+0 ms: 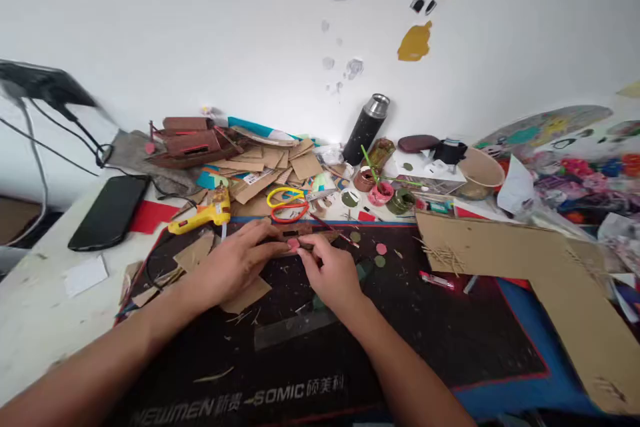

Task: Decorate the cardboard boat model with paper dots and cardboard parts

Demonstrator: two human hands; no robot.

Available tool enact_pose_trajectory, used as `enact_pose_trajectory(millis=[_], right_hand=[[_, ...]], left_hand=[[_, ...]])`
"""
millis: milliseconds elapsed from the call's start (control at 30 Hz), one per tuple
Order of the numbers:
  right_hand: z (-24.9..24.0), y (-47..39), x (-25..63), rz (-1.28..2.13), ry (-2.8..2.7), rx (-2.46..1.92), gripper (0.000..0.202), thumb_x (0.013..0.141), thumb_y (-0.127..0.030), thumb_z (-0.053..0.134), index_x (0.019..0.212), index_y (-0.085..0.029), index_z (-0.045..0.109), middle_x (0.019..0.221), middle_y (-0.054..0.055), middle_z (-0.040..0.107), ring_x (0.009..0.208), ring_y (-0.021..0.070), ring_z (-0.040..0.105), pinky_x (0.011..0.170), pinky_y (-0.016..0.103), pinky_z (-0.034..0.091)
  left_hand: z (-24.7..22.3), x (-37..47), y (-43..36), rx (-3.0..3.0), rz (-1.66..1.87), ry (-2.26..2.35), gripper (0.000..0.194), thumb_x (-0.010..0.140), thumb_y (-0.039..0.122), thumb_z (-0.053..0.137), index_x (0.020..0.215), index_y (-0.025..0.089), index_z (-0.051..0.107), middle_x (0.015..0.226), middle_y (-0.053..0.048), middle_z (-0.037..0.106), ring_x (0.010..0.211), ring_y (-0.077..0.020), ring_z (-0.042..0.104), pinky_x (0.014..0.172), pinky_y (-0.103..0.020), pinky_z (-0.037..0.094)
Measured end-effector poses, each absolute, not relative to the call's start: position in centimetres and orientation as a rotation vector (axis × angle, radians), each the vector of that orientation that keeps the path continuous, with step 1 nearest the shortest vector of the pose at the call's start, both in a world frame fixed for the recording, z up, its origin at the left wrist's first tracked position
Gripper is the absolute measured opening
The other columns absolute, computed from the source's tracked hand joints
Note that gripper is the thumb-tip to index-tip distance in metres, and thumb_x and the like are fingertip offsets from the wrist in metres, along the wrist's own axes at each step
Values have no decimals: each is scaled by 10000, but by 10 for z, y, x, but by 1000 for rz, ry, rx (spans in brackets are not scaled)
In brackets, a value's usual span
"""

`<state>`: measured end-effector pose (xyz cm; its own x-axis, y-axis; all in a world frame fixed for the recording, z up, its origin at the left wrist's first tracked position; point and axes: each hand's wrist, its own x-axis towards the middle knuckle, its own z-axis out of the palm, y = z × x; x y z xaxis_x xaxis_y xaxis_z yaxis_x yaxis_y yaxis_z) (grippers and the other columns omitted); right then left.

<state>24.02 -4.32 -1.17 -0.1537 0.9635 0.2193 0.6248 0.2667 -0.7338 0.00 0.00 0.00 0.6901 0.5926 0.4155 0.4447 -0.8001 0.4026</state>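
Note:
My left hand (245,260) and my right hand (333,273) meet above the black desk mat (425,340). Their fingertips close in from both sides on a small pink disc (293,244). Just behind the disc is a dark brown painted strip (293,229), partly covered by the fingers; whether it is joined to the disc I cannot tell. Right of my right hand lie another pink disc (381,249) and a green disc (380,261). A thin paintbrush (335,229) rests behind the hands.
A yellow hot glue gun (207,211) and scissors (289,204) lie behind the left hand. Paint jars (380,193), a black flask (367,128) and a brown model ship (190,143) stand along the wall. Cardboard (500,247) covers the right side; a phone (109,212) lies left.

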Motion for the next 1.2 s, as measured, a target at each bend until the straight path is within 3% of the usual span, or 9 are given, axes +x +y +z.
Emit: enact_pose_trajectory(millis=[367, 1200], right_hand=[[-11, -44, 241, 599, -1949, -1444, 324, 1055, -323, 633, 1352, -242, 734, 764, 0, 761, 663, 173, 706, 666, 250, 467], [-16, -42, 234, 551, -1936, -1463, 256, 1050, -293, 615, 1243, -216, 764, 725, 3, 736, 591, 160, 667, 612, 247, 428]], left_hand=[[4, 1, 0, 2593, 823, 822, 474, 1042, 55, 522, 1404, 303, 701, 1250, -78, 692, 1187, -224, 649, 1011, -361, 562], [8, 4, 1, 2653, 796, 831, 362, 1060, 89, 504, 1299, 242, 729, 1234, -97, 704, 1175, -237, 663, 995, -384, 597]])
